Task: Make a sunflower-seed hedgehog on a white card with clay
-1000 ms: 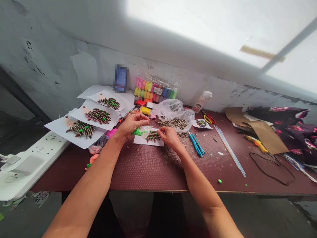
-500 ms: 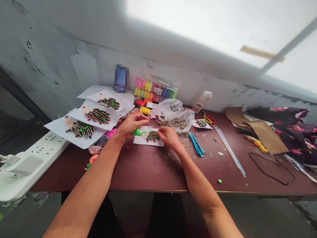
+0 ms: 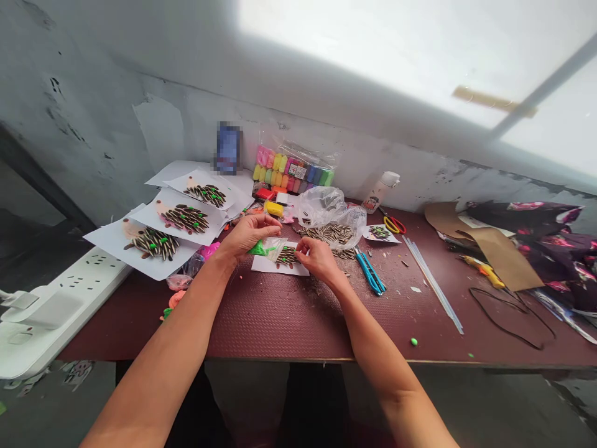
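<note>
My left hand (image 3: 249, 236) is closed on a small clear bag with green clay (image 3: 263, 249) in it, above the left part of a white card (image 3: 280, 269). Striped seeds (image 3: 288, 255) are stuck on that card in a spiky cluster. At the card's right edge, my right hand (image 3: 317, 256) has its thumb and forefinger pinched together; anything between the fingertips is too small to make out. Just behind my right hand, a pile of loose seeds (image 3: 333, 233) lies on an open plastic bag (image 3: 321, 202).
Finished-looking seed cards (image 3: 184, 219) lie at the left, near a white power strip (image 3: 79, 298). Coloured clay packs (image 3: 293, 171) and a bottle (image 3: 380, 191) stand behind. Rightward are a blue cutter (image 3: 369, 272), scissors (image 3: 394, 224), glue sticks (image 3: 433, 286) and a glue gun (image 3: 487, 272).
The fingertips of my right hand have shifted very slightly at the card's edge. My left hand keeps its hold on the bag.
</note>
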The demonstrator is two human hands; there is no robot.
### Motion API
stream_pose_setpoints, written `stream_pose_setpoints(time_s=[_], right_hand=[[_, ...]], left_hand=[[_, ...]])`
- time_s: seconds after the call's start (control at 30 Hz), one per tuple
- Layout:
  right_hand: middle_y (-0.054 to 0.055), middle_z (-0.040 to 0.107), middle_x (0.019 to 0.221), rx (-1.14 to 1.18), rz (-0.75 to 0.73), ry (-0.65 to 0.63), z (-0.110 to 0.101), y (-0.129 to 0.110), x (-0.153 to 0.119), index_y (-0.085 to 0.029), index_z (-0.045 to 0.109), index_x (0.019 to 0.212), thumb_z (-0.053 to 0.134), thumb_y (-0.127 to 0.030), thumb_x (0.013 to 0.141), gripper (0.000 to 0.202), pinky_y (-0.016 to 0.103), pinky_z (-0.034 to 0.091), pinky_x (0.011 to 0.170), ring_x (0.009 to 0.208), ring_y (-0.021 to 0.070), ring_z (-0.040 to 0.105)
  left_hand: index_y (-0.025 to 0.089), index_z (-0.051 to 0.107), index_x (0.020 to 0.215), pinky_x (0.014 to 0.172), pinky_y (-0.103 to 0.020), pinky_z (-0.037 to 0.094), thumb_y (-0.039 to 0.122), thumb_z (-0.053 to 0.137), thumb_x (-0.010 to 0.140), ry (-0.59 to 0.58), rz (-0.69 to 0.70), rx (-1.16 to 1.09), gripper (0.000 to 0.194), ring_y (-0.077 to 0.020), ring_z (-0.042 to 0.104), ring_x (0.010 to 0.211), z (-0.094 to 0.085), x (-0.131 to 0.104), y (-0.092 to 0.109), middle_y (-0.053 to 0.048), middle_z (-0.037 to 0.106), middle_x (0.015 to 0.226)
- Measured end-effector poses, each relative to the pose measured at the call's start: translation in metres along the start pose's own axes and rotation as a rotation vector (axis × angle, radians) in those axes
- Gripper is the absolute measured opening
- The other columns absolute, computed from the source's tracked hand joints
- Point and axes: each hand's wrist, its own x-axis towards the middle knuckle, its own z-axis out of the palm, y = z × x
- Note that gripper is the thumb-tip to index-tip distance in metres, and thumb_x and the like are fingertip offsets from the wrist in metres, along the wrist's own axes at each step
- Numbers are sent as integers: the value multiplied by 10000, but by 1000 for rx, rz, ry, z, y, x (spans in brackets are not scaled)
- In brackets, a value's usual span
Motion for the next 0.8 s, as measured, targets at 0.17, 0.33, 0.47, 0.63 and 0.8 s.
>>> stream_pose_setpoints(time_s=[0.17, 0.33, 0.47, 0.63, 0.8], right_hand=[[10, 715, 781, 0, -27, -5, 0, 0, -1, -203, 729, 820, 606, -230, 867, 134, 246, 340, 637, 693, 147, 582], [20, 719, 785, -24, -31, 2, 1, 0, 0, -202, 714, 792, 590, -241, 885, 160, 248, 327, 633, 696, 151, 581], [18, 716, 796, -20, -9, -6, 2, -3, -1, -202, 691, 768, 617, -220, 852, 114, 243, 337, 647, 710, 150, 582], [8, 706, 792, 3, -14, -5, 4, -4, -2, -206, 672, 761, 620, -193, 825, 83, 240, 348, 660, 728, 150, 586], [10, 696, 780, 12, -34, 5, 1, -2, -1, -204, 679, 787, 593, -191, 847, 106, 246, 349, 661, 707, 148, 574]], left_hand=[[182, 733, 884, 731, -297, 563, 360, 836, 696, -1, 11, 24, 278, -164, 691, 782, -1, 0, -1, -51, 754, 859], [183, 736, 873, 727, -297, 561, 362, 842, 686, -3, 10, 14, 280, -165, 687, 776, -1, 0, -1, -46, 751, 847], [180, 737, 850, 719, -289, 554, 355, 850, 672, -2, 12, 0, 275, -156, 677, 755, 0, 0, 0, -39, 743, 823], [179, 736, 847, 706, -283, 550, 347, 855, 663, -4, -1, -20, 276, -150, 670, 739, 0, 0, 1, -32, 739, 813], [180, 734, 825, 699, -261, 535, 324, 864, 648, 3, -2, -50, 262, -133, 658, 724, 4, -3, 4, -20, 725, 769]])
